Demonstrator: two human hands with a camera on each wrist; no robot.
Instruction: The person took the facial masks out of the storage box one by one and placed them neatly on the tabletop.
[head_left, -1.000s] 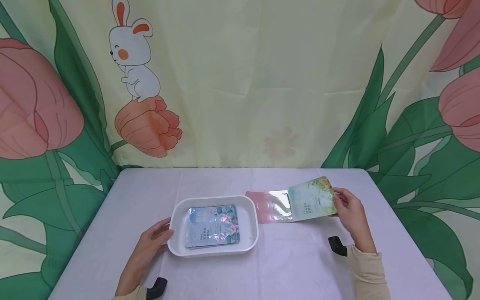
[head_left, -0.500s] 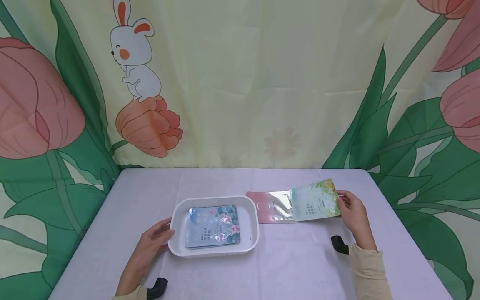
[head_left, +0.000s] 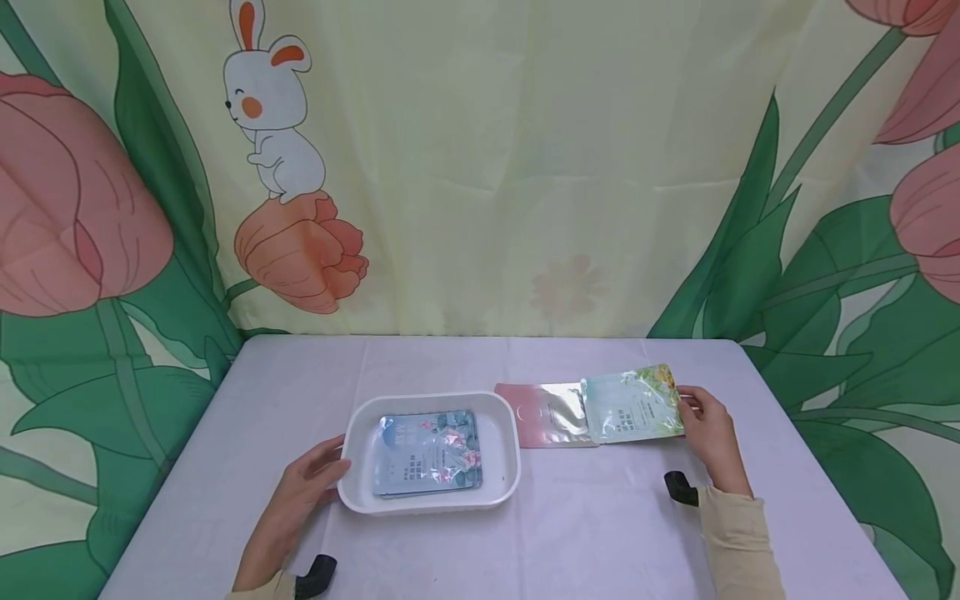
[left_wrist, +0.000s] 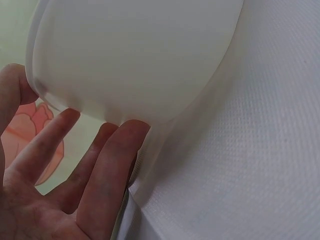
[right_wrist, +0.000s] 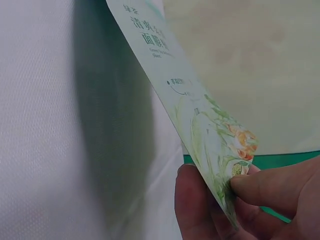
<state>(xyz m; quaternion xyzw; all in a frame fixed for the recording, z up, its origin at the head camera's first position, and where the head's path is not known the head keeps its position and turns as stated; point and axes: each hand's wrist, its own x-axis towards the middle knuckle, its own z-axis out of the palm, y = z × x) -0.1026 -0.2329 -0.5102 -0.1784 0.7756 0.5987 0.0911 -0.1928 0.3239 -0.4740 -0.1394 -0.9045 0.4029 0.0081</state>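
My right hand (head_left: 711, 433) pinches the right edge of a pale green sheet-mask packet (head_left: 626, 408) between thumb and fingers. In the right wrist view the packet (right_wrist: 187, 107) slants, its gripped corner raised. Its left end overlaps a packet (head_left: 536, 414), pink at one end and shiny silver at the other, lying flat. A white plastic tray (head_left: 501, 450) stands left of these, with blue sheet-mask packets (head_left: 427, 454) stacked inside. My left hand (head_left: 303, 483) holds the tray's left end; in the left wrist view the thumb meets the rim and fingertips touch the outer wall (left_wrist: 135, 60).
A white cloth covers the table (head_left: 585, 525). Behind its far edge hangs a curtain (head_left: 480, 167) printed with tulips and a rabbit. A black wrist-worn piece (head_left: 681, 488) juts out from the right sleeve, and another (head_left: 315, 577) from the left one.
The right hand has moved slightly right and down, carrying the green packet with it and lowering it toward the table. The left hand and tray have stayed in place.
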